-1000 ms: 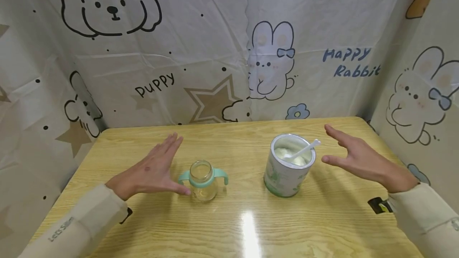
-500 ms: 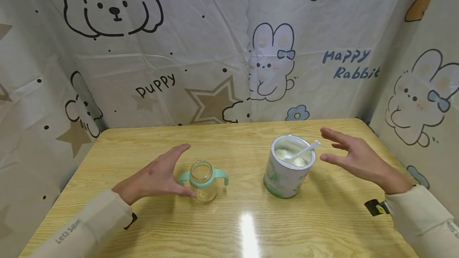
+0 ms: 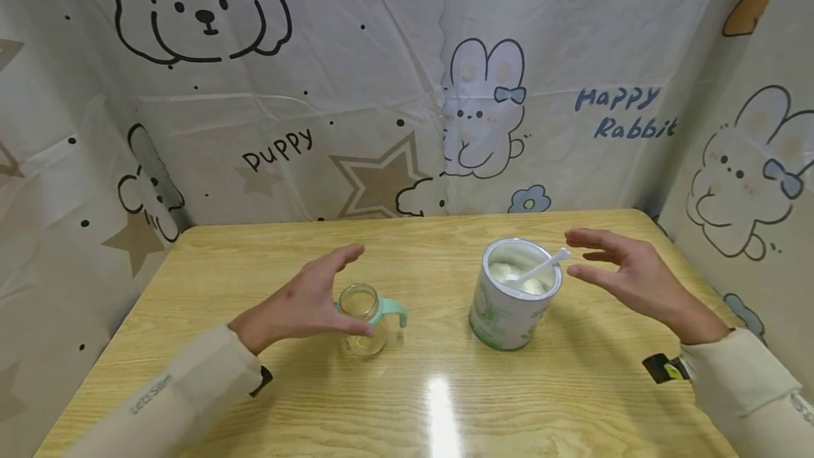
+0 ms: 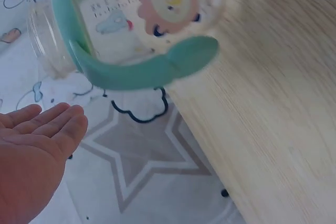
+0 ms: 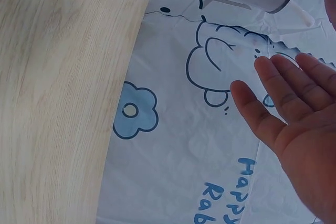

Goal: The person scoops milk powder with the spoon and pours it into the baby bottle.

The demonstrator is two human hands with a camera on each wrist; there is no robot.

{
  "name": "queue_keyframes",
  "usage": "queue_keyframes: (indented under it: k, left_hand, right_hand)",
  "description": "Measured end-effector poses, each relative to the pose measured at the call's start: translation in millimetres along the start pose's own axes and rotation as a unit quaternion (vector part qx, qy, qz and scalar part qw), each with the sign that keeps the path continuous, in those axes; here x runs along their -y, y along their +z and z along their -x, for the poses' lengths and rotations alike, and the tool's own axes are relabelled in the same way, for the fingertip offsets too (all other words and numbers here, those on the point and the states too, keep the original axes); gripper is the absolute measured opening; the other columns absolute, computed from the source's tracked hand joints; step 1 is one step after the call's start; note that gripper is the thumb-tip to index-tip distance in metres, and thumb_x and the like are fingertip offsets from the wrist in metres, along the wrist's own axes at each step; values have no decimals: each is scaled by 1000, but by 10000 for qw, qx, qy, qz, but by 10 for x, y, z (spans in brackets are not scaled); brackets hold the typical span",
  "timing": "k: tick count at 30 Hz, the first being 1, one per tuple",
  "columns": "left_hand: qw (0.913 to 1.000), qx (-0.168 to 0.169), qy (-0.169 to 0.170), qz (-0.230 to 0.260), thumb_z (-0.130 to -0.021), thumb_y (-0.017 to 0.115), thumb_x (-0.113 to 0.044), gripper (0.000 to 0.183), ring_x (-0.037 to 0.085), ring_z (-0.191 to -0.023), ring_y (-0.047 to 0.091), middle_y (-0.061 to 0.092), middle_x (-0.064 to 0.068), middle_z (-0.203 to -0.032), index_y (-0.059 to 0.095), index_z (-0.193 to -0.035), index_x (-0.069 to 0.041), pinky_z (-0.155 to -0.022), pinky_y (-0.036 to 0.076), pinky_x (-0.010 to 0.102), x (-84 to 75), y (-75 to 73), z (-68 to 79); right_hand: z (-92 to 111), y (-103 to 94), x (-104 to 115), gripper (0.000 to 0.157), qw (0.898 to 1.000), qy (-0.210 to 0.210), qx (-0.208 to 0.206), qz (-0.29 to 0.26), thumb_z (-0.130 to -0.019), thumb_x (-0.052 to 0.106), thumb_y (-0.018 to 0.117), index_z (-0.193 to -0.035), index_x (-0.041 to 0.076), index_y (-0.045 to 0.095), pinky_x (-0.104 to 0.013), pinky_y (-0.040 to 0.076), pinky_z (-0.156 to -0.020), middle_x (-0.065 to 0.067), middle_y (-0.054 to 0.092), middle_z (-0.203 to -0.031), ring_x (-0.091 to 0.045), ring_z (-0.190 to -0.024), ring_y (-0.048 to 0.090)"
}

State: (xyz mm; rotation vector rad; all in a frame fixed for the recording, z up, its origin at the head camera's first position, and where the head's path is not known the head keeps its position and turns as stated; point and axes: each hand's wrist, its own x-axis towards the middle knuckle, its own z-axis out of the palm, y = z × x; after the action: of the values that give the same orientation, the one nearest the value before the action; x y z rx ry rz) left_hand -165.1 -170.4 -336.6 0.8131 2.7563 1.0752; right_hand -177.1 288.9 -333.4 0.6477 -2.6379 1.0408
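Observation:
A clear baby bottle (image 3: 364,346) with a mint-green two-handled collar stands uncapped on the table. My left hand (image 3: 307,306) is at its left side, thumb before it and fingers behind, hiding most of the left handle. In the left wrist view the fingers (image 4: 50,124) are apart from the bottle (image 4: 113,27), which bears a lion print. To the right stands an open milk powder can (image 3: 502,320) with pale powder inside and a white scoop (image 3: 542,267) leaning over its rim. My right hand (image 3: 636,278) hovers just right of the can, fingers loosely bent, holding nothing.
The light wooden table (image 3: 254,253) meets a printed cloth backdrop (image 3: 356,90) along its far edge, and cloth also hangs at both sides. Bare wood lies between the bottle and the can. A bright reflection shows near the front.
My left hand has moved right to the bottle, its fingers drawing together and bending a little. My right hand has shifted slightly left towards the can. Bottle and can have stayed in place.

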Motion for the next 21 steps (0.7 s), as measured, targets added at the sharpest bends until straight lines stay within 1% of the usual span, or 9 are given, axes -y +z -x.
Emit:
queue_keyframes:
  k: [4, 8, 14, 21]
  left_hand:
    - [10000, 53, 38, 58, -65, 94, -44, 118, 39, -138, 40, 35, 16, -157, 30, -154, -3, -111, 39, 55, -65, 31, -62]
    - [9999, 68, 128, 28, -64, 94, -43, 117, 35, -139, 40, 36, 15, -156, 30, -154, -4, -112, 40, 51, -129, 44, -122]
    - [9993, 214, 219, 217, -66, 94, -42, 117, 32, -141, 39, 35, 14, -157, 28, -155, -3, -114, 39, 45, -234, 82, -215]
    - [9981, 378, 217, 433, -67, 93, -41, 117, 32, -142, 38, 35, 11, -158, 26, -157, -7, -113, 40, 45, -335, 147, -308]
  right_hand:
    - [5, 5, 15, 43, 10000, 18, -87, -1, -88, 5, 76, -128, -2, 63, -2, 44, -85, -22, 64, -126, 16, -106, 50]
    - [14, 2, 22, 37, 9999, 20, -155, -57, -88, 3, 76, -123, -2, 65, -3, 47, -82, -22, 66, -121, 12, -101, 55]
    - [7, 10, 33, 32, 9998, -4, -207, -21, -87, 3, 77, -118, -2, 68, -4, 48, -79, -20, 69, -114, 10, -94, 58]
    - [-17, 35, 62, 31, 9997, -65, -233, 28, -87, 3, 77, -116, -2, 70, -4, 48, -79, -18, 71, -111, 9, -91, 58]
